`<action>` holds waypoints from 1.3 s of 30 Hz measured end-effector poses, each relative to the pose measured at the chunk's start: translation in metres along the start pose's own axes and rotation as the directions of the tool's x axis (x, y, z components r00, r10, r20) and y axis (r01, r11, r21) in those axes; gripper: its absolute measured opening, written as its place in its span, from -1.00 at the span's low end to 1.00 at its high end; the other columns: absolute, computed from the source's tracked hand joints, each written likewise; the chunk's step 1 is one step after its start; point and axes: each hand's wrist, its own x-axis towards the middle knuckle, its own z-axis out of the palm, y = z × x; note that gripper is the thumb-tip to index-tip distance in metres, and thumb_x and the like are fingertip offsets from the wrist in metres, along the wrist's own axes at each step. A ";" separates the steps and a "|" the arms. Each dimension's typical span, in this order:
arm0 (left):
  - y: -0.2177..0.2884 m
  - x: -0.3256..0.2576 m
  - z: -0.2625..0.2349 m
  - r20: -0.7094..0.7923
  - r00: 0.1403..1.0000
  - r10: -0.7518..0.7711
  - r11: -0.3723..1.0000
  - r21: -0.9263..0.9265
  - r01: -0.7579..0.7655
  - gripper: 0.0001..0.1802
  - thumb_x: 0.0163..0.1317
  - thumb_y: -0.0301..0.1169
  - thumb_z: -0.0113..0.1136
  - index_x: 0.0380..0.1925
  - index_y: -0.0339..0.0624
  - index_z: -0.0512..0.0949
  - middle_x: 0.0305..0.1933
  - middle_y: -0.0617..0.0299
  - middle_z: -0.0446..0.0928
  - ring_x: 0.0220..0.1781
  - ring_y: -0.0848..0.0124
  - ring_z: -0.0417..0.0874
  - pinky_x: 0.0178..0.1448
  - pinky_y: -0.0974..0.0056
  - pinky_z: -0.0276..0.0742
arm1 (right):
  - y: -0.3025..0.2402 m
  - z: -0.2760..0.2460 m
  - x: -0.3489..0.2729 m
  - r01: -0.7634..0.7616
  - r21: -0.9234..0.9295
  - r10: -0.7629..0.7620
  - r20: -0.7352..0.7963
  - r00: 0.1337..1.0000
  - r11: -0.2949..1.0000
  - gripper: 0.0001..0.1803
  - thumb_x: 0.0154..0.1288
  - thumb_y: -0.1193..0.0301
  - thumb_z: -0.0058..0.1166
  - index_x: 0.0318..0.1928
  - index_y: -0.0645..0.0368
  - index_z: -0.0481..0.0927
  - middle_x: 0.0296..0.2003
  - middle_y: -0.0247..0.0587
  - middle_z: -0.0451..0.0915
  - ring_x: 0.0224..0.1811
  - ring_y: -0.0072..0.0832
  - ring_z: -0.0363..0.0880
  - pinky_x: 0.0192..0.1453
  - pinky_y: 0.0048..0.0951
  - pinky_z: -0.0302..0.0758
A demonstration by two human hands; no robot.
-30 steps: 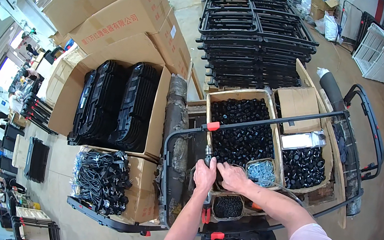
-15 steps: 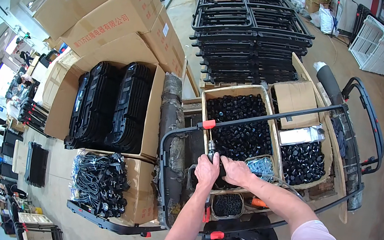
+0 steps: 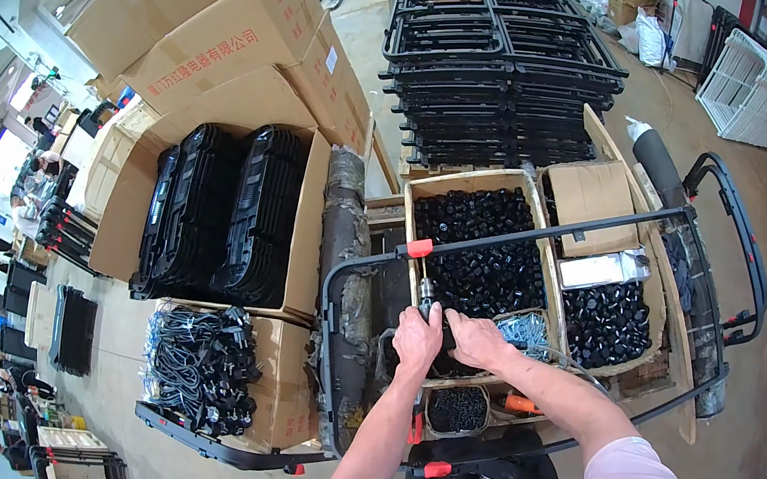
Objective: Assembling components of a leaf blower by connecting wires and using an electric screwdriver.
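Note:
A black metal tube frame (image 3: 548, 228) with red clips (image 3: 419, 247) lies across open cartons in front of me. My left hand (image 3: 418, 339) is closed around the frame's short cross tube (image 3: 422, 294), just below a silvery fitting. My right hand (image 3: 480, 342) sits right beside it, with fingertips pinched at the same tube; what they pinch is hidden. Under the hands is a carton of small black parts (image 3: 484, 246). A clear bag of silver screws (image 3: 523, 330) lies just right of my right hand.
A second carton of black caps (image 3: 605, 322) stands to the right. Left are a carton of upright black panels (image 3: 226, 213) and a carton of black cables (image 3: 199, 373). Stacked black frames (image 3: 499, 66) fill the back. A round tub of black pieces (image 3: 456, 410) and an orange tool (image 3: 520, 405) lie near me.
Both hands stay on the cross tube. My right hand has slid slightly rightward, off the left hand. The view has shifted a little.

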 end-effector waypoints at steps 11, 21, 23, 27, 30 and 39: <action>0.006 0.012 0.002 0.038 0.999 -0.008 1.000 -0.001 0.008 -0.31 0.46 0.17 0.13 -0.05 -0.41 0.57 0.00 -0.32 0.66 0.05 -0.31 0.71 0.15 -0.26 0.59 | 0.005 -0.005 0.006 -0.034 0.014 0.034 -0.016 0.999 0.999 -0.24 0.09 0.32 0.48 0.20 0.39 0.36 -0.18 0.26 0.74 -0.12 0.13 0.78 -0.05 0.01 0.73; 0.012 0.018 0.000 0.054 0.998 -0.020 1.000 0.018 0.019 -0.30 0.45 0.18 0.14 -0.02 -0.40 0.57 0.04 -0.33 0.65 0.07 -0.30 0.71 0.17 -0.25 0.60 | 0.011 -0.004 0.010 -0.032 0.015 0.032 -0.039 0.999 0.999 -0.12 0.08 0.30 0.47 0.31 0.46 0.32 -0.19 0.30 0.75 -0.13 0.13 0.78 -0.05 0.00 0.73; 0.012 0.020 0.000 0.049 0.999 -0.017 1.000 0.019 0.016 -0.30 0.45 0.18 0.14 -0.02 -0.40 0.57 0.04 -0.33 0.65 0.07 -0.30 0.71 0.18 -0.25 0.60 | 0.011 -0.005 0.011 -0.039 0.010 0.039 -0.043 0.998 0.999 -0.11 0.08 0.29 0.47 0.32 0.47 0.32 -0.19 0.30 0.75 -0.13 0.13 0.78 -0.05 0.00 0.74; 0.013 0.024 -0.001 0.054 0.998 -0.023 1.000 0.022 0.021 -0.29 0.44 0.18 0.16 -0.02 -0.41 0.58 0.04 -0.33 0.65 0.07 -0.30 0.71 0.18 -0.24 0.61 | 0.013 -0.004 0.015 -0.025 0.005 0.025 -0.064 0.998 1.000 -0.08 0.08 0.29 0.47 0.36 0.49 0.31 -0.19 0.30 0.75 -0.12 0.11 0.79 -0.04 -0.01 0.74; 0.014 0.027 0.000 0.055 0.998 -0.026 0.999 0.027 0.025 -0.29 0.44 0.18 0.16 -0.02 -0.41 0.58 0.04 -0.33 0.66 0.08 -0.30 0.71 0.18 -0.24 0.61 | 0.015 -0.004 0.016 -0.021 0.012 0.022 -0.064 0.998 1.000 -0.06 0.08 0.29 0.47 0.38 0.50 0.30 -0.19 0.31 0.75 -0.12 0.12 0.79 -0.03 -0.02 0.73; 0.014 0.036 0.004 0.051 0.998 -0.021 0.999 0.033 0.019 -0.28 0.43 0.19 0.17 -0.02 -0.41 0.58 0.04 -0.33 0.66 0.08 -0.29 0.72 0.19 -0.25 0.61 | 0.013 -0.013 0.024 -0.095 0.054 0.094 0.008 0.996 0.994 -0.02 0.05 0.27 0.50 0.40 0.41 0.28 -0.14 0.31 0.73 -0.08 0.17 0.76 -0.01 0.04 0.71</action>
